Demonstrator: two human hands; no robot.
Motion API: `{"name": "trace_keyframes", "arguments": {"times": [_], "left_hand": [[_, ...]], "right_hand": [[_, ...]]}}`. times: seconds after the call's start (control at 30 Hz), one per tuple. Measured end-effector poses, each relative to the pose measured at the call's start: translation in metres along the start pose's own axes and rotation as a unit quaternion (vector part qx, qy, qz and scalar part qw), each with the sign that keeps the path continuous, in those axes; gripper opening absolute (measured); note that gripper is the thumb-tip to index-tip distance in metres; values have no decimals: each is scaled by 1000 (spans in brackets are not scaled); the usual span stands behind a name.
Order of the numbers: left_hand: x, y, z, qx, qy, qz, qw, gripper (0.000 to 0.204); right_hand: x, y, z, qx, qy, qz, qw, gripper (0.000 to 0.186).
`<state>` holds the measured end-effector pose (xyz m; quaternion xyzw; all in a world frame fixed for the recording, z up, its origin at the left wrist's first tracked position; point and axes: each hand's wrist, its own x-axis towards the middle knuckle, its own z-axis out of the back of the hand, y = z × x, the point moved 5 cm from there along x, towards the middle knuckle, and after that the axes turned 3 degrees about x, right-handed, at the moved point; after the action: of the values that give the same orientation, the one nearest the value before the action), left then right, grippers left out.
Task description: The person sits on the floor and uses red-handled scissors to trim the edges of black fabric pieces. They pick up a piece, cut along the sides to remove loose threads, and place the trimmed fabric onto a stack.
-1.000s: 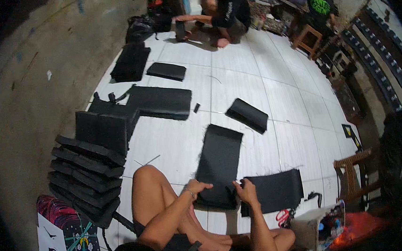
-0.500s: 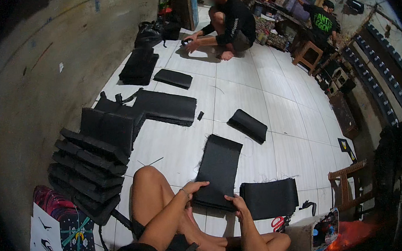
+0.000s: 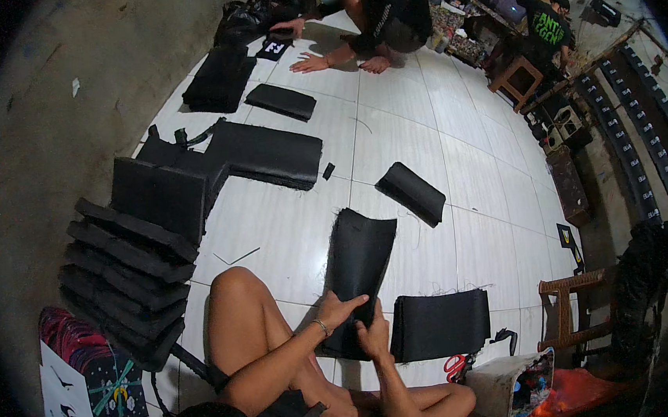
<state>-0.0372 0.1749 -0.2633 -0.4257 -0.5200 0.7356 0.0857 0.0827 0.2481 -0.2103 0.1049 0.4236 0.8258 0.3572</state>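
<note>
Before my folded legs, a stack of long black fabric pieces (image 3: 359,246) with frayed edges is bent lengthwise, its far end spread wider. My left hand (image 3: 340,311) is closed over its left side, the fingers reaching across the top. Around the right edge, lower down, my right hand (image 3: 374,337) grips the same stack. Just right of it lies another black fabric stack (image 3: 442,325), with loose threads along its far edge. A smaller black folded stack (image 3: 411,193) rests farther off on the tiles.
Black padded pieces (image 3: 124,280) are piled at left beside patterned packages (image 3: 116,382). More black panels (image 3: 267,152) lie beyond. Red-handled scissors (image 3: 456,367) sit near a bin (image 3: 513,386) at right, by a wooden stool (image 3: 573,311). A co-worker (image 3: 389,16) crouches at the far side.
Both my hands have come closer together on the stack, which has gone from flat to bent. The co-worker has laid a dark piece down by the far bags. The view has shifted slightly.
</note>
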Motion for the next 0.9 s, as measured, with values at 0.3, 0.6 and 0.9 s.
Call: {"name": "trace_keyframes", "arguments": {"times": [0.3,0.6,0.9], "left_hand": [[-10,-6,3,59,-4,43,997,107],[-32,-22,8,65,36,-81,994,67],[-120,-69,0,198,99,-271,937,64]], "right_hand": [[-28,30,-29,60,-20,21,998,72],[-8,-55,15,393,-10,-194,899,57],[13,40,93,478,27,3,878,43]]}}
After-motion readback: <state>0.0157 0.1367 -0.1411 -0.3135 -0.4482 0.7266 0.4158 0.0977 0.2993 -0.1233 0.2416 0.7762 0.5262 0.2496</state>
